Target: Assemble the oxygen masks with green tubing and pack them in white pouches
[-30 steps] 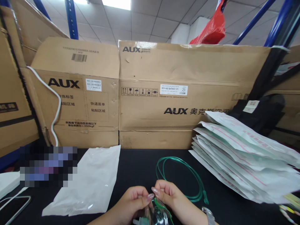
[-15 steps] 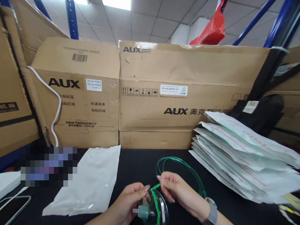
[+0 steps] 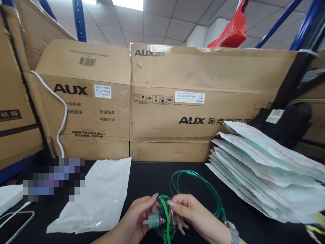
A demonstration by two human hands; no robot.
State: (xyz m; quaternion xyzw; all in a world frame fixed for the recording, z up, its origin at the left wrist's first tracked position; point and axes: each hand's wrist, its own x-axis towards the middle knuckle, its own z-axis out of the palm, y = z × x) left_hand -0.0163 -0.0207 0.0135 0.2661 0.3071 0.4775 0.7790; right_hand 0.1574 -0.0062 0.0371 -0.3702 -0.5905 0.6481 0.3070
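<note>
A clear mask [image 3: 162,210] with a green elastic strap [image 3: 167,217] and a pale green connector [image 3: 153,221] is held between both hands near the front edge of the view. My left hand [image 3: 138,215] grips its left side, thumb on top beside the connector. On the other side, my right hand [image 3: 189,208] has its thumb and fingers closed on the mask's right edge, by the strap. Coiled green tubing [image 3: 203,184] lies on the black table behind and beside my right hand, running down toward the wrist with a watch [image 3: 233,232].
A white plastic package [image 3: 101,193] lies left of my hands. Stacked white packages [image 3: 264,169] stand at the right. Cardboard boxes [image 3: 167,74] line the back. At far left are a blurred object [image 3: 53,178], a phone [image 3: 16,227] and a white cable [image 3: 61,125].
My right hand has moved down and left from pulling up the strap's end to the mask's edge. The strap now lies across the mask, and my left hand has risen slightly with it.
</note>
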